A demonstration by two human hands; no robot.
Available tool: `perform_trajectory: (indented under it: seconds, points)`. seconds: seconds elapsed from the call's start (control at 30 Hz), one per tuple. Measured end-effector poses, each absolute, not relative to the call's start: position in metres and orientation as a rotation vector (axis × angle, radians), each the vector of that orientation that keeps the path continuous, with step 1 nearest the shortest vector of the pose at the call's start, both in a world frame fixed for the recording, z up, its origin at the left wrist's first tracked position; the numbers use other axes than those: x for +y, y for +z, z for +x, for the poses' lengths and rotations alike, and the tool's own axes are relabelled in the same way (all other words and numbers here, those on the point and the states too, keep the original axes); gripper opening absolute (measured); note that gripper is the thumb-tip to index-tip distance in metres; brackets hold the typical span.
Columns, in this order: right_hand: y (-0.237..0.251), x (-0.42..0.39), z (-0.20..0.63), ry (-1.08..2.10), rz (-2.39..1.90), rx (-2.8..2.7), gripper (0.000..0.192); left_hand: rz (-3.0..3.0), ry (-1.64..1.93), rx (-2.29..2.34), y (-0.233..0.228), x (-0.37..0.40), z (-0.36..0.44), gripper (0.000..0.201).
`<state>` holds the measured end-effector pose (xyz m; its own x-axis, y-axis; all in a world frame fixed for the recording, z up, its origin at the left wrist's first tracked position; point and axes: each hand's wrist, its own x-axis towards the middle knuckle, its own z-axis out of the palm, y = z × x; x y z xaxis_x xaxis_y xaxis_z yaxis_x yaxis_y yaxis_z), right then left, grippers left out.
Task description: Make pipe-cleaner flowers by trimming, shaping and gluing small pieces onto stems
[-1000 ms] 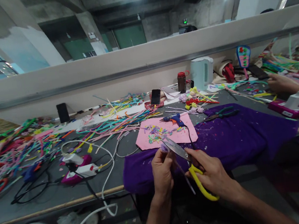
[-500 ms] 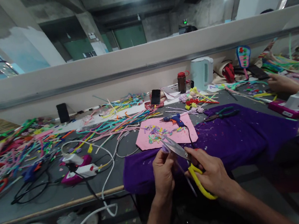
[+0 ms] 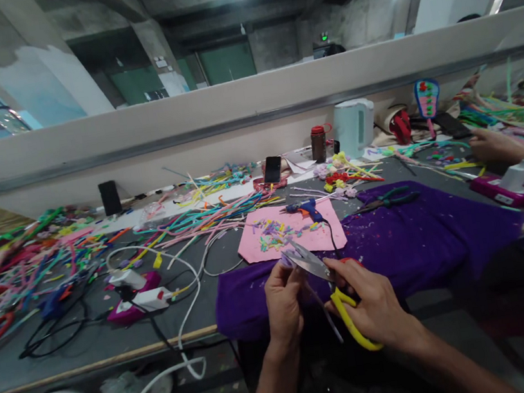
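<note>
Scissors (image 3: 326, 285) sit clamped in my right hand (image 3: 372, 308), blades parted at 12 o'clock over the purple cloth (image 3: 419, 239). My left hand (image 3: 282, 304) pinches a small lilac piece (image 3: 286, 259) at the blades. Fingertips that close could get nicked.

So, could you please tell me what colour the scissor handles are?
Yellow; the scissors in the right hand show best in the head view.
</note>
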<state>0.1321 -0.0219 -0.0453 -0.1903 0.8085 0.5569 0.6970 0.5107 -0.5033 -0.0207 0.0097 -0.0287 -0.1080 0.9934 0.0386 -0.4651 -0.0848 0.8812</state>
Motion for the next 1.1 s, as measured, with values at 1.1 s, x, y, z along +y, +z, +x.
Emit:
perform_trajectory:
  seconds: [1.1]
  points:
    - [-0.0526,-0.0183,0.1316,0.23,-1.065,-1.964,0.058,0.801,1.485,0.884,-0.0255,0.0078,-0.0185,0.022]
